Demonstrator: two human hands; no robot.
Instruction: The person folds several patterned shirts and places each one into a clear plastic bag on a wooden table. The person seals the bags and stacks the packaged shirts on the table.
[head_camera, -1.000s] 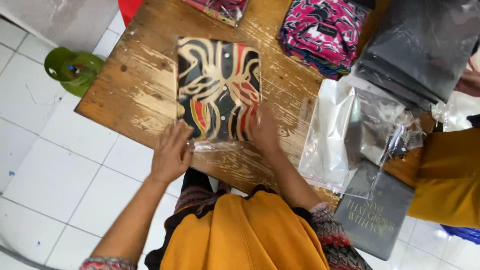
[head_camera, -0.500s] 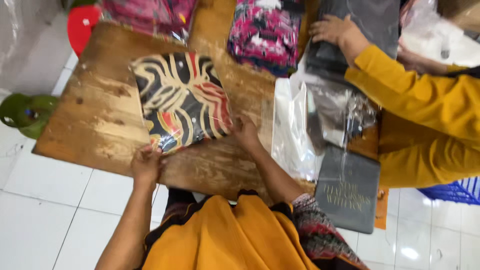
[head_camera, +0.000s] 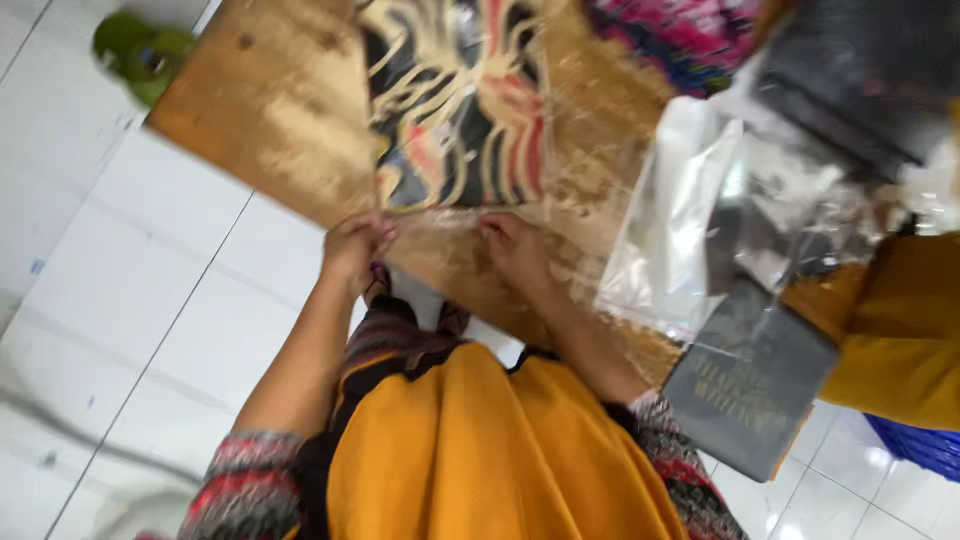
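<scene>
folded black-cream-red patterned cloth in clear plastic sleeve (head_camera: 455, 110), centre top on wooden tabletop (head_camera: 270, 110) | soft, light, slippery | left hand (head_camera: 352, 248), right hand (head_camera: 512, 250) fingers pinched shut on sleeve's near flap | grip corners

Two hands — left hand (head_camera: 355, 245), right hand (head_camera: 512, 250) — at one patterned cloth packet (head_camera: 460, 110); one pink fabric stack (head_camera: 680, 35), one dark flat box (head_camera: 750, 375), one green object (head_camera: 140, 55).
</scene>
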